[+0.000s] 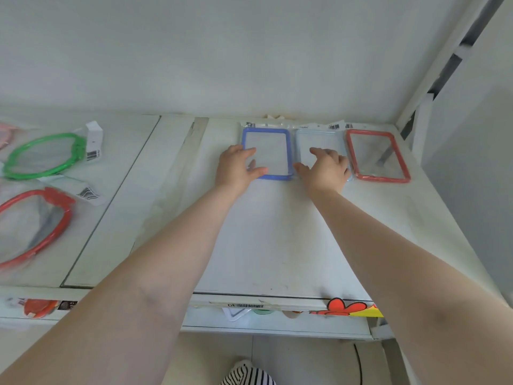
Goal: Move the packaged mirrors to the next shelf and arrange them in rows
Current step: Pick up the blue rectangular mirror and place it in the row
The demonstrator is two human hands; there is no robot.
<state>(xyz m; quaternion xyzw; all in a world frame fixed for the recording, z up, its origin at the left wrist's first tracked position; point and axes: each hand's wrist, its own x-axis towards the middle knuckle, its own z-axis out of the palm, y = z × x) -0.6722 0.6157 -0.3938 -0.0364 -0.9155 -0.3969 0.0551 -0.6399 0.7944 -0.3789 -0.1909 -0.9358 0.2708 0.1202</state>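
Observation:
Three packaged rectangular mirrors lie side by side at the back of the right shelf: a blue-framed mirror, a pale light-blue mirror and a red-framed mirror. My left hand grips the blue mirror's lower left corner, thumb on its front edge. My right hand rests flat on the pale mirror, fingers spread over it. On the left shelf lie a green round mirror and a red round mirror, both in clear bags with barcode tags.
A pink packaged item peeks in at the far left. A metal divider strip separates the two shelves. A white wall stands behind, and a shelf upright rises at the right. Coloured stickers mark the shelf's front edge.

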